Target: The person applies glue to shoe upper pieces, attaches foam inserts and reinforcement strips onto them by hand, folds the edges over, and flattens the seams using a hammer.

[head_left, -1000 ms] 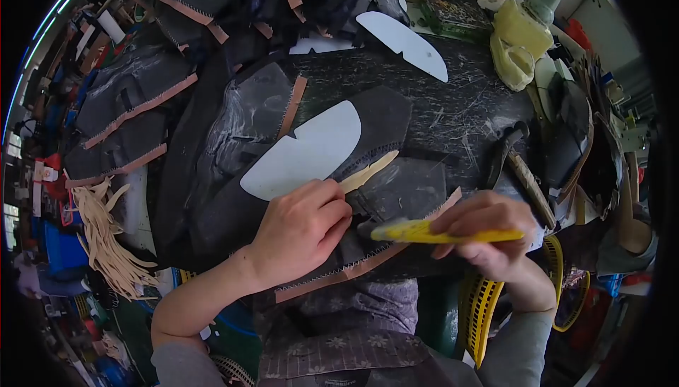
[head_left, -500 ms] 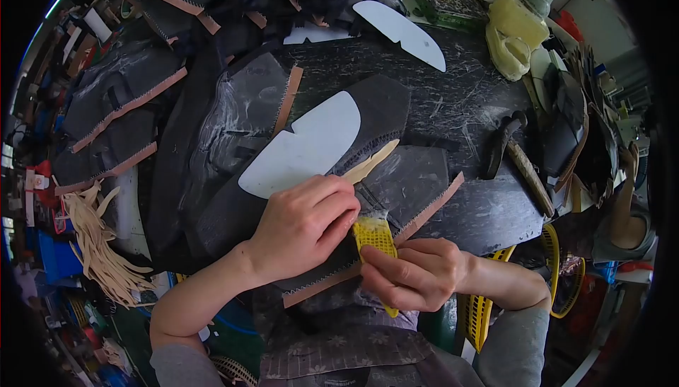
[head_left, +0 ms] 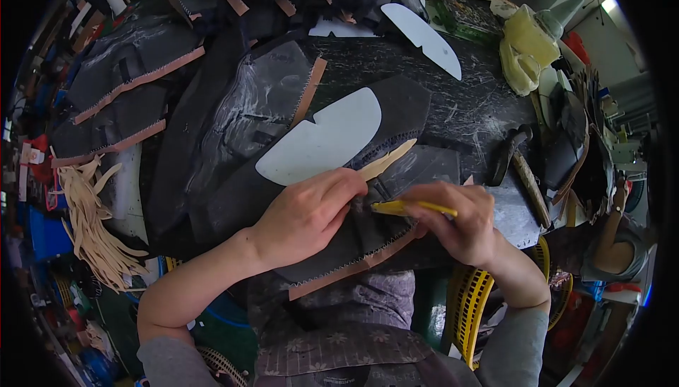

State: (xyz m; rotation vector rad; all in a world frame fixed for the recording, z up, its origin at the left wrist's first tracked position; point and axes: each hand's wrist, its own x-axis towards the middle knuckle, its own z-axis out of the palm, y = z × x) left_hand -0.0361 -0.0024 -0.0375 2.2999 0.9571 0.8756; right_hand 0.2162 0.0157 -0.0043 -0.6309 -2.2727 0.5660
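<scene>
My left hand [head_left: 311, 210] rests on a dark piece [head_left: 396, 97], fingers pressed together at the near end of a thin tan strip [head_left: 387, 160]; what they pinch is hidden. Just right of it, my right hand [head_left: 456, 221] holds a yellow tool [head_left: 417, 208], seen edge-on, its tip close to the dark material by my left fingertips. A white curved template [head_left: 322, 136] with a notch lies above my left hand. Along the near edge of the dark piece runs a brown zigzag-edged strip [head_left: 353, 268].
More dark pieces [head_left: 127, 61] with brown strips lie left and behind. Tan strips [head_left: 92, 224] hang at the left. A hammer [head_left: 523, 175], a yellowish bag [head_left: 527, 47] and another white template [head_left: 424, 40] are on the right side. Yellow baskets [head_left: 470, 309] stand below; another person's arm [head_left: 612, 238] shows far right.
The yellow tool was tilted with its flat face showing, then turned edge-on as my right hand moved up and right. My left hand stays at the tan strip. The whole view has shifted slightly.
</scene>
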